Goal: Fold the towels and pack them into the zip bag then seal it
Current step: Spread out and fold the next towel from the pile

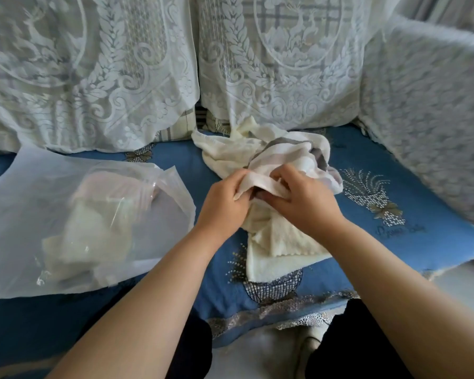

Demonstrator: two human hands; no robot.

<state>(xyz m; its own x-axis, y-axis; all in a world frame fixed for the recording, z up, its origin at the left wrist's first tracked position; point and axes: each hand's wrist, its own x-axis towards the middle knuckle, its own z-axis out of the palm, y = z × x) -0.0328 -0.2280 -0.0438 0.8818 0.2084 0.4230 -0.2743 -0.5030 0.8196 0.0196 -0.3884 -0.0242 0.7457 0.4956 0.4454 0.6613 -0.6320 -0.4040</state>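
We have the striped towel (288,162) bunched up in the middle of the blue seat cushion (394,233), pale pink and white bands with grey showing at the far folds. Our left hand (225,203) pinches a rolled edge of it, thumb on top and fingers curled under the cloth. Our right hand (304,201) grips the same edge just beside the left, fingers tucked down into the fabric, knuckles toward us. The two hands are almost touching, with the towel's edge arched between them.

Under and around that towel lies a cream towel (274,250), loose and unfolded; one end runs toward us past the wrists, another part spreads away behind the striped one toward the backrest.

Off to our left sits the zip bag (39,184), flat on the cushion, its mouth gaping toward the towels. Through the cloudy plastic we can see folded towels (93,231) already inside, pale cream with something pinkish above them, though the plastic blurs the detail.

Behind it all hang white lace covers (121,77) over the backrest, and a fluffy white throw (433,119) drapes the armrest on our right.
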